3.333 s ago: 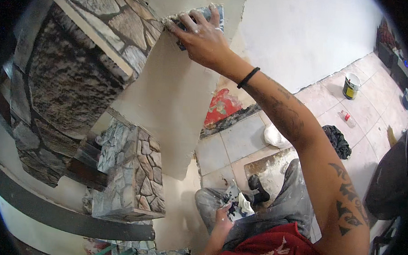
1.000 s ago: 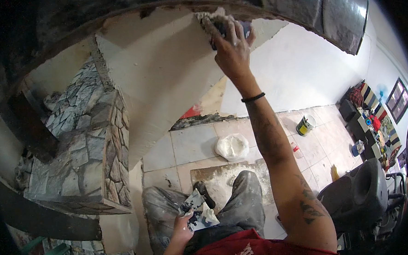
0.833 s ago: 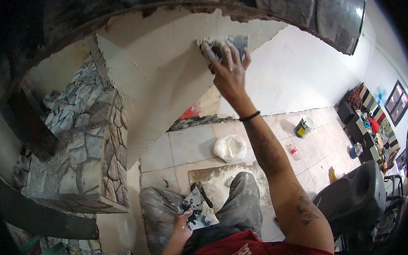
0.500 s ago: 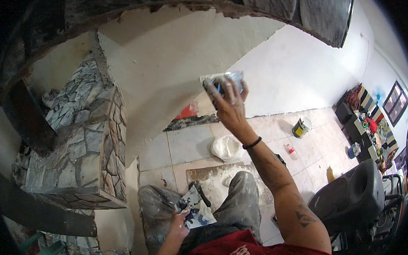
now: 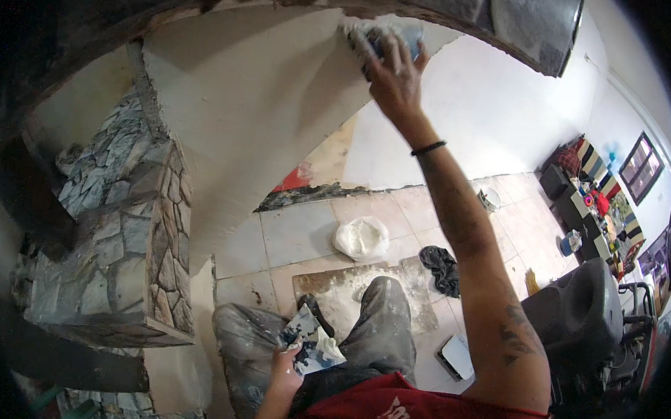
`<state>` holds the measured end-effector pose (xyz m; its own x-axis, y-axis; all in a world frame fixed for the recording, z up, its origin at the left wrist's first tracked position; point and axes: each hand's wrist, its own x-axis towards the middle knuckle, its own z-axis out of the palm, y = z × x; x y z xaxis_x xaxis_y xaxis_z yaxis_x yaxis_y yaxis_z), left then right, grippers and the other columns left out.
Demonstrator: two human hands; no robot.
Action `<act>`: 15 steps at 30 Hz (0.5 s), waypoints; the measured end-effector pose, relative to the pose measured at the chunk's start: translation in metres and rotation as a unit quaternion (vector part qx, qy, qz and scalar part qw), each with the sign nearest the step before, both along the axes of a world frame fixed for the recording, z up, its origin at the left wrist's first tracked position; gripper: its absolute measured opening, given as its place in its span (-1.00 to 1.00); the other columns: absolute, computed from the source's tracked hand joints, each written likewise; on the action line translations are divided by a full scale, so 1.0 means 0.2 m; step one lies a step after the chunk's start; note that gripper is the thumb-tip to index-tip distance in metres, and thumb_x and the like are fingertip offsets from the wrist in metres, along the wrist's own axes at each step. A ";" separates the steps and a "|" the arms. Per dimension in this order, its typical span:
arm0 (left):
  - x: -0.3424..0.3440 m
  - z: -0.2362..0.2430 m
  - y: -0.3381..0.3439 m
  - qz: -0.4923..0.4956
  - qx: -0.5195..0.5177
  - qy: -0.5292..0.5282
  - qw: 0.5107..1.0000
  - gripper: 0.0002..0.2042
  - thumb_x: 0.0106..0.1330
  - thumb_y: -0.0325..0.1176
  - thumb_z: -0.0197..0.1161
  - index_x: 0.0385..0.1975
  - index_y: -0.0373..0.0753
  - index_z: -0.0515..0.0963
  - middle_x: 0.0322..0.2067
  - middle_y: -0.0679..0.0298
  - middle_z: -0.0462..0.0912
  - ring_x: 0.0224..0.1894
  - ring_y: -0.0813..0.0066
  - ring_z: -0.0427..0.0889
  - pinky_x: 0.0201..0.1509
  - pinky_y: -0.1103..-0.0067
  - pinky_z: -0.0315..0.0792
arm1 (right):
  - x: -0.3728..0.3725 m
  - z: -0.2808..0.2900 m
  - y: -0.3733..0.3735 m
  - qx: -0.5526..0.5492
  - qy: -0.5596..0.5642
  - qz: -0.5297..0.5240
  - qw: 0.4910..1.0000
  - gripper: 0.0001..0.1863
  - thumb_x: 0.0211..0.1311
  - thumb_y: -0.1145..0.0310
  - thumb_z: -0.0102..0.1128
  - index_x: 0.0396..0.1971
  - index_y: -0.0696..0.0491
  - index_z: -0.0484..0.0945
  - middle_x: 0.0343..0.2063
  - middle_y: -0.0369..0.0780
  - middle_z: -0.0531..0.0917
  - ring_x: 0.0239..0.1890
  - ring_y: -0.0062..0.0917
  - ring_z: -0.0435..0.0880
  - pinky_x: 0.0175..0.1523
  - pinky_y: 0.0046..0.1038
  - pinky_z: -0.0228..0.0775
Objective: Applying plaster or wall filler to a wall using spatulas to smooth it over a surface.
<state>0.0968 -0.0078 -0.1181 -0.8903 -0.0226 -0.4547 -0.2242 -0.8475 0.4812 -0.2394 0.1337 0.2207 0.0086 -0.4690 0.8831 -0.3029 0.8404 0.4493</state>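
Stretched up and forward, my right hand is closed round a wide putty knife with a bluish middle. Its blade lies at the wall, just under the stone-clad overhang; its working edge is partly hidden by my fingers. Low down, over my lap, my left hand grips a flat, pale plate smeared with dark patches. A lump of white putty sits on the plate. A white wall area borders the greyish one along a slanting line.
A bag of white powder stands on the tiled floor, near a stained board, a black cloth and a white flat box. A stone-clad ledge juts out at left. A large speaker stands right; a bucket lies beyond my arm.
My right hand has moved up the wall with the putty knife, to near the overhang. My left hand still holds the plate with putty. The view has shifted slightly.
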 end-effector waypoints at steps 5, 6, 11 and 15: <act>-0.01 0.03 0.00 0.008 0.009 -0.017 1.000 -0.77 0.04 -0.53 0.02 -0.26 -0.32 0.39 -0.33 0.21 0.49 -0.30 0.37 0.51 -0.24 0.47 0.43 | 0.13 -0.42 -0.04 -0.012 -0.123 0.049 0.991 -0.46 -0.11 0.33 0.08 0.00 -0.23 0.25 -0.14 -0.17 0.35 -0.01 -0.36 0.27 0.11 0.00 -0.25; -0.01 -0.02 -0.02 0.009 0.028 -0.028 0.999 -0.77 0.04 -0.54 0.02 -0.25 -0.32 0.39 -0.32 0.21 0.49 -0.30 0.36 0.51 -0.24 0.46 0.43 | 0.17 -0.48 -0.04 -0.004 -0.155 0.057 0.986 -0.47 -0.09 0.34 0.06 0.00 -0.24 0.25 -0.14 -0.19 0.35 -0.02 -0.37 0.28 0.11 0.00 -0.26; 0.00 0.04 -0.04 -0.009 0.014 -0.044 0.999 -0.75 0.01 -0.59 0.01 -0.25 -0.32 0.39 -0.31 0.20 0.49 -0.28 0.33 0.50 -0.21 0.44 0.43 | 0.30 -0.37 0.09 -0.024 -0.149 0.114 0.982 -0.52 -0.03 0.40 -0.01 -0.02 -0.26 0.27 -0.17 -0.25 0.37 -0.03 -0.42 0.28 0.10 0.01 -0.27; 0.00 0.00 -0.02 -0.008 0.006 -0.004 1.000 -0.74 0.01 -0.59 0.00 -0.24 -0.32 0.40 -0.29 0.18 0.49 -0.25 0.33 0.50 -0.18 0.45 0.42 | 0.15 0.12 0.17 -0.120 0.012 0.112 0.986 -0.59 -0.08 0.36 0.04 -0.11 -0.16 0.35 -0.25 -0.26 0.38 -0.15 -0.40 0.30 0.00 -0.07 -0.09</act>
<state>0.0958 -0.0109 -0.1184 -0.8871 -0.0029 -0.4616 -0.2414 -0.8494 0.4693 -0.2089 0.1681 0.2444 0.1102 -0.2306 0.9668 -0.4856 0.8362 0.2548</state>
